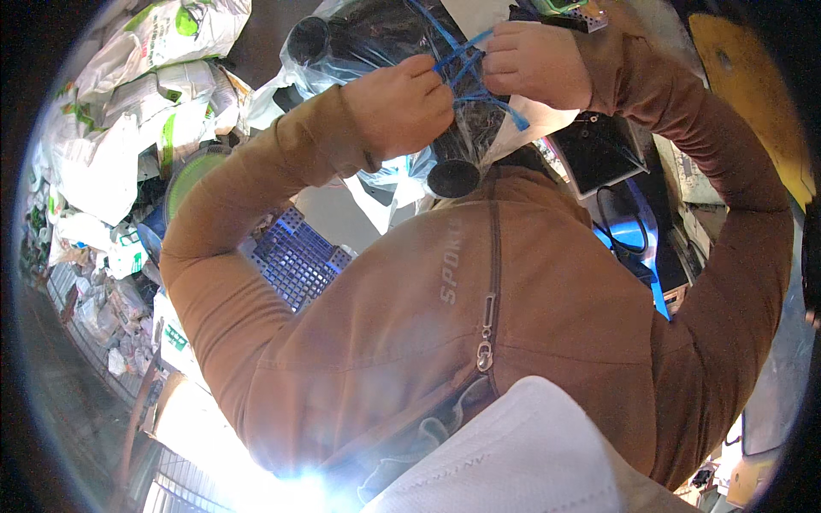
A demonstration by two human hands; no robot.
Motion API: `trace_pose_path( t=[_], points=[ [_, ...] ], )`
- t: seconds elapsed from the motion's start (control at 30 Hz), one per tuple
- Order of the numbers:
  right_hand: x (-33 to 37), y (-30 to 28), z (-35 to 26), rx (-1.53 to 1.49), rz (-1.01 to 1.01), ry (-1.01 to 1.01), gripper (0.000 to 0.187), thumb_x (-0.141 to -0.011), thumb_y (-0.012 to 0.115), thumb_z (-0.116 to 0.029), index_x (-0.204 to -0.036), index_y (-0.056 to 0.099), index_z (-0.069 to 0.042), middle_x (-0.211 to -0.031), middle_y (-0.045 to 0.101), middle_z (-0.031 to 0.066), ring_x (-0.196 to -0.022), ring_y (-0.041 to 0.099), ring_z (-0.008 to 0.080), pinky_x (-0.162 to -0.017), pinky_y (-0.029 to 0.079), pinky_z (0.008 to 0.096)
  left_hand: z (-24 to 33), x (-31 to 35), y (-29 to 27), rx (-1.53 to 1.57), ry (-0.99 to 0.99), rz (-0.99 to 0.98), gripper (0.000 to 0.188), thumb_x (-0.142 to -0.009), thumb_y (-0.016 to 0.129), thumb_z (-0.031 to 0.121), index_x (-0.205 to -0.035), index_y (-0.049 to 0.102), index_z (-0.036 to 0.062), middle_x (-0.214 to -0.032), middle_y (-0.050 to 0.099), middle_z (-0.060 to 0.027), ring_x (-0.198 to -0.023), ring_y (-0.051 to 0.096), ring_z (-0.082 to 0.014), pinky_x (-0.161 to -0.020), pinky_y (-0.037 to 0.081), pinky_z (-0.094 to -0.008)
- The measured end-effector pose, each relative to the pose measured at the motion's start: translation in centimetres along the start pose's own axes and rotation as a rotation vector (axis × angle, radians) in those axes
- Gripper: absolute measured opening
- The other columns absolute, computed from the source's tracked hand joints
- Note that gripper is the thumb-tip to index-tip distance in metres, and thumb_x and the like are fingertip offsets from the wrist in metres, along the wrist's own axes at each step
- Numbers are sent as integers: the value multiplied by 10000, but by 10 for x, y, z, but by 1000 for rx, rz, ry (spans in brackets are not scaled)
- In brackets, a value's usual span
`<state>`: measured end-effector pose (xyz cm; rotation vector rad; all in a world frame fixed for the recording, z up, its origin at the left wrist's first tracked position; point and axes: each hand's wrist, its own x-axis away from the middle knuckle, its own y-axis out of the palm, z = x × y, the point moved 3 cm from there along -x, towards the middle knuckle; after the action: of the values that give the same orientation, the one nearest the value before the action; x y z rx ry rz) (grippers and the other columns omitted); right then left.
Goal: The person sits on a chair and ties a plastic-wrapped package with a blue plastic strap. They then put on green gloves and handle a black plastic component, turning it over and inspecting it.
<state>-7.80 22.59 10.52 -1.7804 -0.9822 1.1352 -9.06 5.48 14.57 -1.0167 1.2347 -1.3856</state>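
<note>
A dark bundle in clear plastic wrap (368,38) lies in front of me at the top of the view, with black round ends (453,179) showing on it. Blue plastic twine (468,67) crosses over the bundle. My left hand (404,107) is closed, thumb and fingers pinching one part of the twine. Close beside it on the right, my right hand (537,64) has its fingers curled round another part. Between the two hands the strands cross in a loose tangle, and one frayed end (519,119) hangs below my right hand.
White printed bags (107,167) are heaped at the left. A blue-grey plastic crate (297,261) sits below my left forearm. To the right are a black flat panel (594,154), a blue item with a black cable (631,235) and a yellow board (753,103).
</note>
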Motion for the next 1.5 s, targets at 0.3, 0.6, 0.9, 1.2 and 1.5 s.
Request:
trace_pose_path(
  t=[0.3,0.6,0.9,1.2,1.5],
  points=[
    [15,10,2,-207,42,59,179,-702,579,-147,-851,540,-56,-855,528,70,-859,525,252,-825,409,366,-10,22,16,298,-86,237,130,-678,645,124,-769,583,53,-707,494,-51,-720,541,-218,-730,440,-329],
    [15,21,-15,-1688,217,640,249,-923,494,-283,-842,506,-47,-884,553,64,-657,544,156,-584,452,287,-20,19,7,960,-403,139,108,-835,609,115,-858,567,19,-948,532,-129,-869,520,-270,-795,418,-364],
    [1,27,-21,-2196,383,877,245,-924,484,-316,-843,494,-84,-750,475,-1,-509,398,81,-460,377,236,-20,14,23,1591,-384,69,223,-918,495,184,-820,542,-10,-929,581,-126,-873,549,-240,-785,425,-342],
    [12,22,-16,-1649,131,858,275,-960,408,-287,-793,421,-69,-742,397,-19,-634,344,59,-571,315,201,-15,23,35,1211,-427,184,103,-872,537,84,-858,514,-15,-857,546,-149,-796,548,-315,-698,453,-369],
    [7,23,-21,-1468,180,852,166,-937,458,-187,-855,460,-43,-765,412,-23,-721,386,61,-638,346,222,-9,17,28,933,-457,74,129,-847,563,114,-923,497,32,-829,515,-145,-760,551,-332,-623,454,-398]
  ],
)
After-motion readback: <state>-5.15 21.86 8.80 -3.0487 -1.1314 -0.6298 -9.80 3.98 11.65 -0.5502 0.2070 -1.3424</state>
